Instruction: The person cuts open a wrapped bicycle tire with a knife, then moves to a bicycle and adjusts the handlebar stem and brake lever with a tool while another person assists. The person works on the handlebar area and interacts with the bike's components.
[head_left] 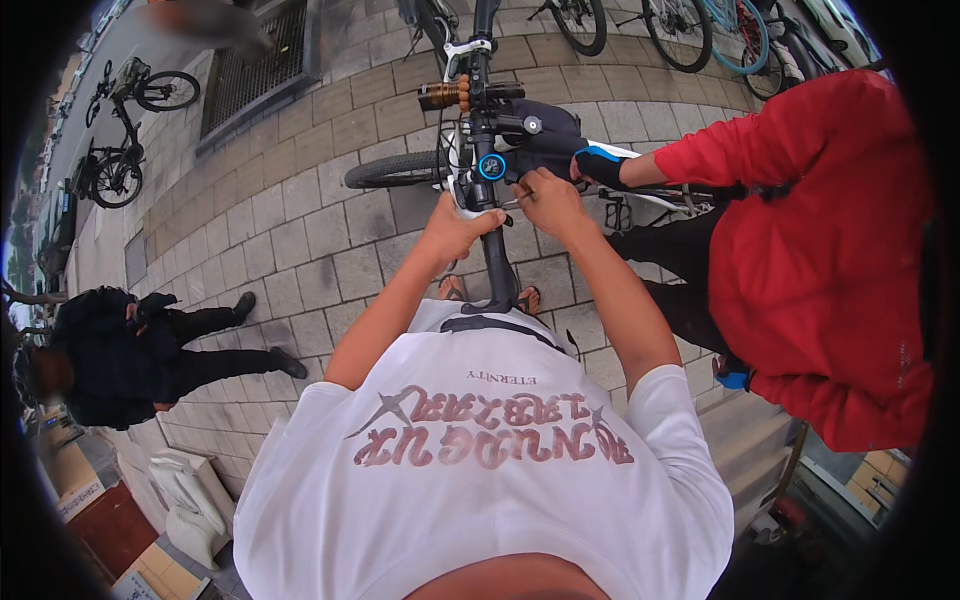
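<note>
A bicycle's black handlebar point(497, 255) runs lengthwise away from my waist. My left hand point(455, 232) is wrapped round the white brake lever point(459, 196), its thumb pressed on the bar. Right of the bar, my right hand point(550, 203) is closed in a pinch beside the lever clamp; a thin dark piece shows at the fingertips, too small to name. A round blue-rimmed bell or gauge point(491, 167) sits on the bar just beyond both hands. Past it are a bronze-and-black flashlight point(442, 96) and a black frame bag point(545, 140).
A person in a red jacket point(810, 230) stands at right, one gloved hand point(600, 166) by the bag. Another person in dark clothes point(110, 345) stands at left. Parked bicycles point(680, 30) line the far side, another bike point(120, 140) stands far left. A metal grate point(262, 75) lies in the paving.
</note>
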